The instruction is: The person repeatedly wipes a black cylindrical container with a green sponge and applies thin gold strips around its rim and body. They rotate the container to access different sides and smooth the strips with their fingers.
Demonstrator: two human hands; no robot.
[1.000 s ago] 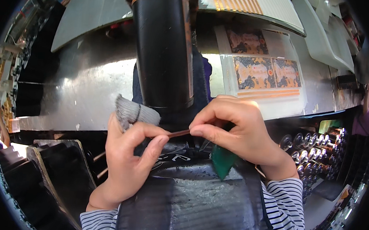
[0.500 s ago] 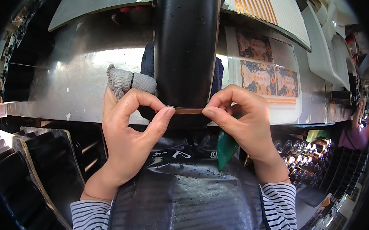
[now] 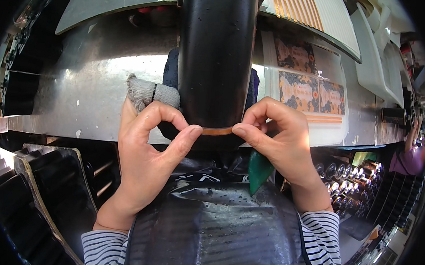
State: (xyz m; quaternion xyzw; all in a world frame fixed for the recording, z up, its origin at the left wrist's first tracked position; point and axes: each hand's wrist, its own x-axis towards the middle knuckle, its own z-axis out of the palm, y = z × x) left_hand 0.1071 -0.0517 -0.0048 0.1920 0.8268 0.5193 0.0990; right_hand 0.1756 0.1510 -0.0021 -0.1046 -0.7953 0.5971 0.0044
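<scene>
A black cylinder (image 3: 217, 54) stretches away from me at the middle. Along its near rim runs a thin copper-coloured strip (image 3: 216, 132). My left hand (image 3: 152, 148) pinches the strip's left end between thumb and forefinger. A grey knitted cloth (image 3: 153, 93) with a dark band sits over other fingers of that hand. My right hand (image 3: 278, 137) pinches the strip's right end. Below its palm a green pointed flat piece, like a scraper (image 3: 260, 173), sticks down, apparently tucked in the other fingers; its upper part is hidden.
Dark blue padding (image 3: 171, 73) supports the cylinder on a metal table (image 3: 102, 90). To the right lie printed sheets (image 3: 299, 89) on a clear backing, copper-coloured strips (image 3: 300, 8) on a white board, and a white tray (image 3: 375, 60). Black cylinders stand in a rack (image 3: 36, 184) at lower left.
The strip now sits against the cylinder's near rim, curved a little and showing more of its face. Both hands keep their pinch and have barely moved.
</scene>
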